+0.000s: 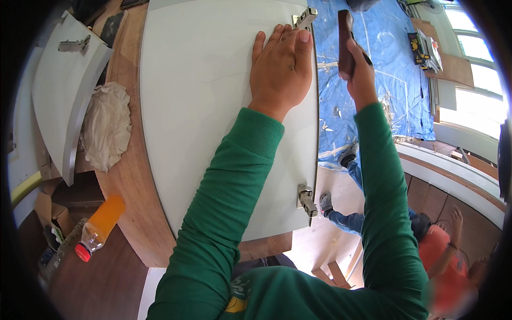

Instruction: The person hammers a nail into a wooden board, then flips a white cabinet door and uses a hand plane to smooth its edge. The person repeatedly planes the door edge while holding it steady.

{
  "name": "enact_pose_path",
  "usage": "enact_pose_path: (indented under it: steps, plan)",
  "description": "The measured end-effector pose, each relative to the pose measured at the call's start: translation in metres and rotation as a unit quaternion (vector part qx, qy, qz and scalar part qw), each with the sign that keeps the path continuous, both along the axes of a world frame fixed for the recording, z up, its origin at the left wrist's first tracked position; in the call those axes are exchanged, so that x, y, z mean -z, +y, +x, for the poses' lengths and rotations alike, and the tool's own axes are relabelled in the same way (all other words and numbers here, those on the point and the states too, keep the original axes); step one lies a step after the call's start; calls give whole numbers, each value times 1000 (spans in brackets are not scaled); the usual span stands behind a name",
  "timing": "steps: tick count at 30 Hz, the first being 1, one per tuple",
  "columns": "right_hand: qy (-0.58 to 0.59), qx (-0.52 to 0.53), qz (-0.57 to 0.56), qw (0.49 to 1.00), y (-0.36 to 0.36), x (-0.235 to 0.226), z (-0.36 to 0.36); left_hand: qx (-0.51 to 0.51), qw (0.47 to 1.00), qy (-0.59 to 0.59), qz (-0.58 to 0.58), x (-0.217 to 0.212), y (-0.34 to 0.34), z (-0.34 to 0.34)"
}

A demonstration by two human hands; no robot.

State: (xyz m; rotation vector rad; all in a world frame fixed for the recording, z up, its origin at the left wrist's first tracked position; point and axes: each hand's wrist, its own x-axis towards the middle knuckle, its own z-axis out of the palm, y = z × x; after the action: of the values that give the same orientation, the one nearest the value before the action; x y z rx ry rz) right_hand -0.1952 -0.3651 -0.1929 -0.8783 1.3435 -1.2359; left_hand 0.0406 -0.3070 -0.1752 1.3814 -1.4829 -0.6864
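Our left hand (280, 69) lies flat, fingers spread, palm down on a white panel (213, 106), near its far right corner. The panel rests on a wooden surface (133, 213) and fills most of the middle of the view. Two metal hinges sit on the panel's right edge: far hinge (305, 18) just beyond our fingertips, near hinge (306, 198) by our left sleeve. Our right hand (358, 69) is off the panel's right edge, grip wrapped tight around a brown handle (345, 42), over a blue tarp (384, 80) on the floor. Tool head not clear. Left of the panel: a crumpled cloth (105, 125), a second white panel (64, 90), an orange bottle (98, 226) at the near left. Another person (437, 250) is crouched at the near right.
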Motion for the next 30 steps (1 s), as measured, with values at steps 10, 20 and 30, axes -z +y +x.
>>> enact_pose_path:
  steps: [10,20,30]
  plan:
    - [-221,-66,34,972,188,-41,-2,-9,998,36,-54,10,-5,0]
    - [-263,-33,187,946,371,-42,-25,14,1000,-13,-21,16,-15,3]
    - [196,-71,85,974,472,-48,33,22,999,-2,-28,27,-27,6]
